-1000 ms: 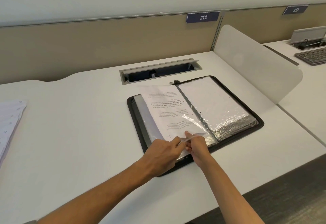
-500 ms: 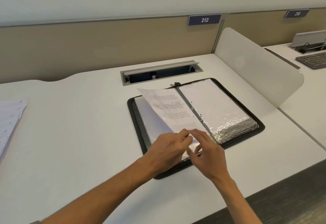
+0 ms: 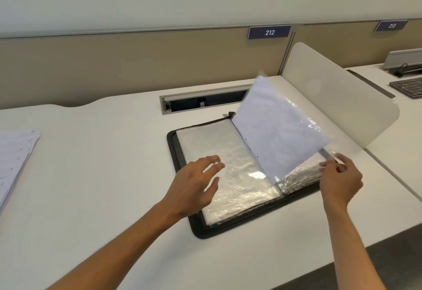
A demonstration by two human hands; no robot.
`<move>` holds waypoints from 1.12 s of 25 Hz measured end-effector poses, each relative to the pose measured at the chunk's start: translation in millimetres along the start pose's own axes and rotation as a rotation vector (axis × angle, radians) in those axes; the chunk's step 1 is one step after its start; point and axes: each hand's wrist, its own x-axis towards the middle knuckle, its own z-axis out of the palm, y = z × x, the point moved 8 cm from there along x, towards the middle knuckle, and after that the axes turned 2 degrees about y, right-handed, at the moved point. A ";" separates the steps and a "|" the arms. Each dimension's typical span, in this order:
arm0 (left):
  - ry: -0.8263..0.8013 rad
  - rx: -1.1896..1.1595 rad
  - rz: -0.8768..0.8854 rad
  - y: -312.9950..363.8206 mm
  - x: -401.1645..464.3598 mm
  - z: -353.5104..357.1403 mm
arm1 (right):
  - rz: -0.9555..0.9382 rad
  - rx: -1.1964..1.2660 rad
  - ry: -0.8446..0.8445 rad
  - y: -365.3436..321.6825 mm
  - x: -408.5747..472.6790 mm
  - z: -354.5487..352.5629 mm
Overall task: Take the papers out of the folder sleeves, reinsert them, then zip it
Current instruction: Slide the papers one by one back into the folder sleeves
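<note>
A black zip folder (image 3: 201,230) lies open on the white desk. Its left stack of clear plastic sleeves (image 3: 228,171) lies flat and shiny. One sleeve with a white paper inside (image 3: 278,127) stands raised over the spine, tilted toward the right stack (image 3: 303,175). My right hand (image 3: 340,180) pinches the sleeve's lower right corner between thumb and fingers. With its fingers spread, my left hand (image 3: 196,187) hovers over the left stack's near edge and holds nothing.
A loose pile of papers (image 3: 16,159) lies at the desk's far left. A cable slot (image 3: 203,102) is cut into the desk behind the folder. A white divider panel (image 3: 342,98) stands to the right, with a keyboard (image 3: 408,86) beyond it.
The printed sheet's sleeve, flat on the left before, has been lifted and swung over the spine to the right by my right hand. My left hand has let go and spread open.
</note>
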 end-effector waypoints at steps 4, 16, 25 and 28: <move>-0.037 0.028 -0.112 -31.5 -17.6 -2.7 | -0.446 -0.393 -0.166 -9.9 -25.9 31.4; -0.066 0.140 -0.417 -130.3 -99.4 -45.2 | -0.644 -0.508 -0.858 -35.8 -181.8 163.2; -0.109 0.295 -0.784 -267.0 -232.8 -102.4 | -0.758 -0.394 -1.532 -97.0 -422.4 286.4; -0.134 0.372 -0.817 -303.6 -262.7 -113.6 | -0.794 -0.466 -1.595 -111.3 -473.9 329.9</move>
